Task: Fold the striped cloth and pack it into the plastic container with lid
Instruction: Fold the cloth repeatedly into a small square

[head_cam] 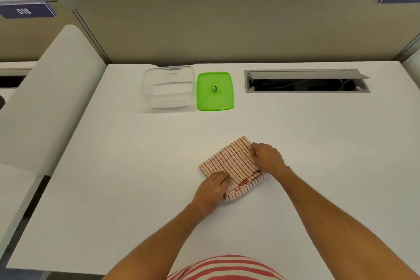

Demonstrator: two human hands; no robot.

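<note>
The red-and-white striped cloth [231, 162] lies folded into a small rectangle on the white table, near its middle. My left hand [212, 188] rests flat on the cloth's near-left corner, fingers together. My right hand [267, 157] pinches the cloth's right edge with curled fingers. The clear plastic container [168, 86] stands open and empty at the back of the table. Its green lid [214, 91] lies flat on the table just to the container's right.
An open cable hatch [306, 82] is set into the table at the back right. A beige partition wall [227, 29] closes the far edge. A white side panel [52, 98] rises along the left.
</note>
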